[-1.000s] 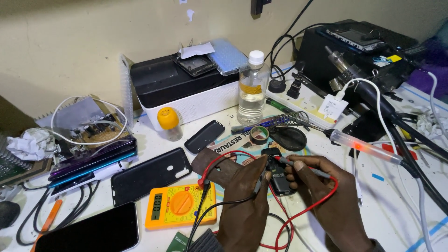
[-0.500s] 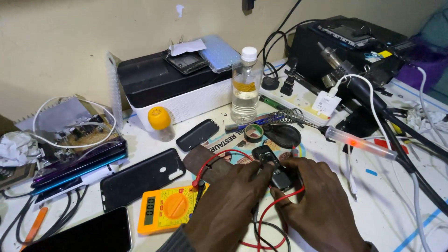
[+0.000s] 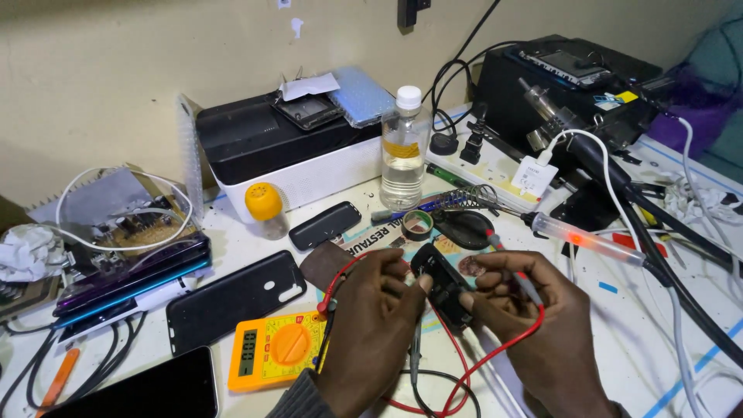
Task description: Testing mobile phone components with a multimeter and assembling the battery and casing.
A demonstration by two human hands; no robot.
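From the head camera, looking down at my cluttered white workbench (image 3: 619, 325), both my hands meet near the bottom middle. My left hand (image 3: 371, 310) curls around the near side of a small black device (image 3: 443, 290), its fingertips pinching the device's upper end. My right hand (image 3: 534, 306) closes on the other side of the same device, and a grey-tipped probe (image 3: 511, 267) with a red lead (image 3: 495, 356) lies across its fingers; whether those fingers grip the probe tightly, I cannot tell. The device sits tilted between my two hands, just above the table.

Left of my left hand lies an orange multimeter (image 3: 279, 348), with a black phone case (image 3: 232, 298) just beyond it. Farther back stand a clear plastic bottle (image 3: 404, 147) and a black-and-white box (image 3: 286, 155). A roll of tape (image 3: 418, 224) rests just behind the device.
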